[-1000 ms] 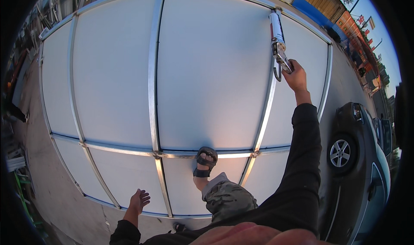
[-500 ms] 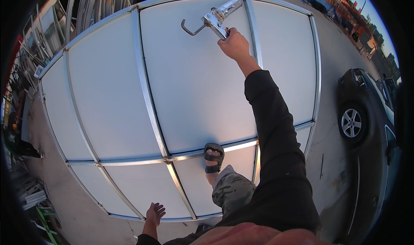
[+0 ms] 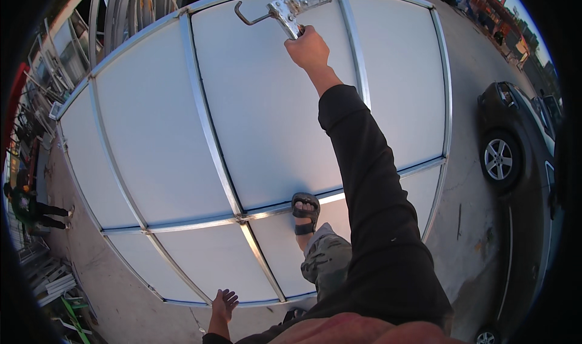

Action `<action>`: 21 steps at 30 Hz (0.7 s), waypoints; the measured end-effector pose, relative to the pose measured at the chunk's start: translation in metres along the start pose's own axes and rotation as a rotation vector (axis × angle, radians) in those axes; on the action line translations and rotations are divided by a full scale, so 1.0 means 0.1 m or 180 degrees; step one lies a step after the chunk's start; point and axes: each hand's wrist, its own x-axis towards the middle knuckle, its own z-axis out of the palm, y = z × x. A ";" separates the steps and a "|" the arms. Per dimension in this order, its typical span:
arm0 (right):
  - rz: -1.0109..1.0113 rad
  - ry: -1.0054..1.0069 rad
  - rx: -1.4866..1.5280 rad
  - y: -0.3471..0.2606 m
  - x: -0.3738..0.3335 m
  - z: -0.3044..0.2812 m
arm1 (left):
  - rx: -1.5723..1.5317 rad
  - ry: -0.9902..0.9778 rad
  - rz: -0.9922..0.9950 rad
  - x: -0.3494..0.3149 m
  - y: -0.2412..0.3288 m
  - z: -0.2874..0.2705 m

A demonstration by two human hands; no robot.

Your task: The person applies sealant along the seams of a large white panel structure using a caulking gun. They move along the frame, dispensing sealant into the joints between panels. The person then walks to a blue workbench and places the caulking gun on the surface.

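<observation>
My right hand (image 3: 308, 48) is wrapped round the handle of a silver caulking gun (image 3: 286, 10). The gun's bent rod hooks out to the left and its barrel points right, over the far edge of a large white panel (image 3: 267, 113) set in a metal frame (image 3: 208, 116). My right arm reaches far out across the panel. At the near edge my left hand (image 3: 225, 304) hangs with its fingers apart, holding nothing. My sandalled foot (image 3: 305, 210) stands on the panel by the cross bar.
A dark car (image 3: 515, 180) is parked on the right. Metal lengths (image 3: 115, 16) lean behind the frame's far left. At the left a person in dark clothes (image 3: 33, 207) stands on the concrete ground (image 3: 115, 277). White bars (image 3: 57, 286) lie at the lower left.
My right hand has moved left and farther away with the caulking gun. My left hand has shifted slightly right. The person at the left shows more fully.
</observation>
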 end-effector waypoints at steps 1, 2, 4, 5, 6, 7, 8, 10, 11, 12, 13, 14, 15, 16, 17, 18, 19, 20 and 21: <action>0.0028 -0.0005 0.0019 -0.01 -0.01 0.01 | 0.0028 -0.0028 0.0021 0.00 0.00 0.01; 0.0041 0.0020 0.0031 -0.02 -0.02 0.03 | 0.0045 -0.0052 0.0038 0.00 0.00 0.01; 0.0065 0.0064 0.0053 -0.06 -0.05 0.06 | 0.0075 -0.0085 0.0058 -0.01 -0.01 0.03; 0.0085 0.0064 0.0067 -0.07 -0.06 0.08 | 0.0085 -0.0096 0.0064 -0.01 -0.01 0.03; 0.0103 0.0065 0.0084 -0.09 -0.07 0.10 | 0.0093 -0.0106 0.0073 -0.01 -0.01 0.04; 0.0119 0.0066 0.0102 -0.11 -0.08 0.12 | 0.0097 -0.0098 0.0070 -0.02 -0.02 0.04; 0.0145 0.0064 0.0083 -0.13 -0.09 0.13 | 0.0100 -0.0088 0.0064 -0.02 -0.03 0.04; 0.0192 0.0059 0.0041 -0.17 -0.10 0.15 | 0.0088 -0.0069 0.0054 -0.04 -0.05 0.04; 0.0177 0.0064 0.0046 -0.18 -0.11 0.16 | 0.0074 -0.0058 0.0049 -0.04 -0.06 0.03; 0.0159 0.0069 0.0047 -0.19 -0.11 0.17 | 0.0057 -0.0038 0.0052 -0.05 -0.07 0.03; 0.0139 0.0070 0.0053 -0.19 -0.11 0.17 | 0.0051 -0.0030 0.0039 -0.06 -0.09 0.02; 0.0146 0.0048 0.0018 -0.18 -0.11 0.17 | 0.0044 -0.0013 0.0030 -0.07 -0.11 0.02; 0.0150 0.0027 -0.0010 -0.16 -0.12 0.16 | 0.0036 0.0001 0.0019 -0.07 -0.13 0.02; 0.0168 0.0011 -0.0050 -0.14 -0.12 0.15 | 0.0036 -0.0003 0.0007 -0.07 -0.14 0.01; 0.0153 -0.0030 -0.0094 -0.12 -0.12 0.15 | 0.0038 -0.0010 -0.0009 -0.07 -0.15 0.01; 0.0150 -0.0064 -0.0148 -0.11 -0.13 0.15 | 0.0046 -0.0008 -0.0027 -0.06 -0.17 0.01; 0.0149 -0.0097 -0.0201 -0.09 -0.13 0.14 | 0.0042 -0.0025 -0.0038 -0.06 -0.18 0.01; 0.0158 -0.0114 -0.0227 -0.07 -0.14 0.13 | 0.0041 -0.0029 -0.0045 -0.05 -0.19 0.01; 0.0167 -0.0132 -0.0253 -0.05 -0.15 0.12 | 0.0040 -0.0032 -0.0051 -0.04 -0.20 0.01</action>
